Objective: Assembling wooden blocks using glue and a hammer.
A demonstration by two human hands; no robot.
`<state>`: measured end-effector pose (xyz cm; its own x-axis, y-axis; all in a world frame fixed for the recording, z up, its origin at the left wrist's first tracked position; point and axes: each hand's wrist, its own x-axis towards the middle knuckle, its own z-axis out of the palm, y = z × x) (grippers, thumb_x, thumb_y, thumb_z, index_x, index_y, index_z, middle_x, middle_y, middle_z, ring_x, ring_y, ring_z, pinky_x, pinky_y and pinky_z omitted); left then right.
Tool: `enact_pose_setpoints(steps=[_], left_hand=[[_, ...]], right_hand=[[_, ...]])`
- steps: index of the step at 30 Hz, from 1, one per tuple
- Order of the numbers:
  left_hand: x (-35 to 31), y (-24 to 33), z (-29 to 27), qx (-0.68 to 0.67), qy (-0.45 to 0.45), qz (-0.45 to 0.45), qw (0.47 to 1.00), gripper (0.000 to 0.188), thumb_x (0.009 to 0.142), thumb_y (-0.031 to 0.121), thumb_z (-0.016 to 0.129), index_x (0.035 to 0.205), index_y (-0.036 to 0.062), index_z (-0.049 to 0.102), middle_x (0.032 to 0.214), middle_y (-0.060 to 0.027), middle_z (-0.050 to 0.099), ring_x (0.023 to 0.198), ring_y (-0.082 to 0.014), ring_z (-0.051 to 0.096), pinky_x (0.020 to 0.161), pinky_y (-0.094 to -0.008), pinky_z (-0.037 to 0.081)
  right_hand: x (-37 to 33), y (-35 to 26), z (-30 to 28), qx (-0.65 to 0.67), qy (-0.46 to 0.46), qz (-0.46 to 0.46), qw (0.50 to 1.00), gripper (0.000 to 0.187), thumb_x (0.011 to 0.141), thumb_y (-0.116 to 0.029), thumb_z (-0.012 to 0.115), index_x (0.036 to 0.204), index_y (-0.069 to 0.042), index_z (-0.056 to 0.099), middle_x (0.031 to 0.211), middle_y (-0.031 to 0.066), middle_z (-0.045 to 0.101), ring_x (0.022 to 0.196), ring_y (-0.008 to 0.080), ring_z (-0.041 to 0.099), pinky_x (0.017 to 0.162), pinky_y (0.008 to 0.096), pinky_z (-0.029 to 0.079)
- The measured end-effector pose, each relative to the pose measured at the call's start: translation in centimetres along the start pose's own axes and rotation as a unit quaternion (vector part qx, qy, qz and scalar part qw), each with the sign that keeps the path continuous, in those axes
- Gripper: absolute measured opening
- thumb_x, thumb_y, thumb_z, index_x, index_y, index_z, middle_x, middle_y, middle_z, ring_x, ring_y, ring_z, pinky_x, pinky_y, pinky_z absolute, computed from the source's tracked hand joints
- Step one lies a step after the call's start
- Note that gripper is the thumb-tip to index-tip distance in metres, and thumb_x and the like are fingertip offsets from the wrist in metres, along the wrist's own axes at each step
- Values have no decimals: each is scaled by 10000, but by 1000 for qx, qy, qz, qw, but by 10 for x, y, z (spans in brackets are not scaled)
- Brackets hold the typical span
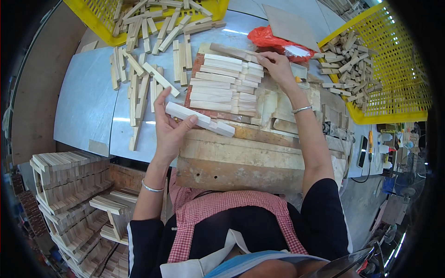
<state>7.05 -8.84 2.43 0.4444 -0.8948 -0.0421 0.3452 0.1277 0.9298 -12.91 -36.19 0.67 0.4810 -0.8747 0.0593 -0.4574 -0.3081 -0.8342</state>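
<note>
My left hand point(168, 135) is closed around a pale notched wooden stick point(187, 114), its notched end pointing right, above the near edge of a wooden work board point(222, 157). On the board, several notched wooden sticks point(213, 89) lie side by side in a row, their notches lined up toward the right. At the far end of that row, my right hand point(280, 72) pinches the right end of a darker wooden strip point(229, 50). The fingertips partly cover that end.
Loose notched sticks point(134, 99) are scattered on the blue-grey table point(83, 106) to the left. Yellow baskets point(99, 30) stand far left and far right, with wood pieces. A red plastic bag point(264, 37) lies beyond the board. Stacked wooden sticks point(69, 185) stand at lower left.
</note>
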Motion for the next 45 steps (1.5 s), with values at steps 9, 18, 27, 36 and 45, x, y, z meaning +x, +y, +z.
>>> enact_pose_setpoints(steps=[9, 18, 27, 36, 45], left_hand=[[-9, -27, -4, 455, -4, 238, 858, 369, 742, 68, 751, 1077, 69, 596, 1102, -110, 522, 1005, -238, 514, 834, -350, 446], [7, -19, 3, 590, -51, 369, 717, 347, 724, 139, 759, 1039, 105, 617, 1129, -88, 539, 1067, -277, 510, 934, -444, 365], [20, -20, 8, 589, -112, 414, 685, 260, 744, 139, 717, 955, 86, 574, 1148, -83, 553, 1158, -260, 506, 1005, -474, 355], [34, -6, -3, 566, -168, 369, 718, 385, 748, 185, 735, 1082, 71, 582, 1267, -122, 510, 1224, -315, 464, 1039, -490, 328], [124, -7, -3, 319, -135, 126, 930, 779, 955, 574, 291, 1495, 42, 114, 1558, -182, 92, 1447, -307, 71, 1168, -364, 64]], right_hand=[[3, -5, 1, -121, -9, -71, 990, 304, 847, -333, 615, 1026, -107, 709, 905, 120, 622, 867, 270, 597, 798, 360, 456], [0, -18, 5, -103, -32, -92, 990, 230, 878, -231, 576, 1030, -132, 717, 918, 122, 620, 879, 271, 595, 818, 347, 457], [11, -23, 10, -101, -58, -80, 990, 202, 858, -188, 587, 986, -109, 722, 931, 112, 644, 897, 277, 604, 832, 351, 458], [11, -24, 28, -74, -1, -107, 991, 240, 891, -230, 569, 1023, -82, 703, 965, 113, 651, 937, 274, 599, 858, 362, 452], [-10, -36, 50, 268, 92, -41, 958, 655, 994, -501, 347, 1332, 49, 457, 1366, 157, 480, 1291, 244, 423, 1099, 329, 277]])
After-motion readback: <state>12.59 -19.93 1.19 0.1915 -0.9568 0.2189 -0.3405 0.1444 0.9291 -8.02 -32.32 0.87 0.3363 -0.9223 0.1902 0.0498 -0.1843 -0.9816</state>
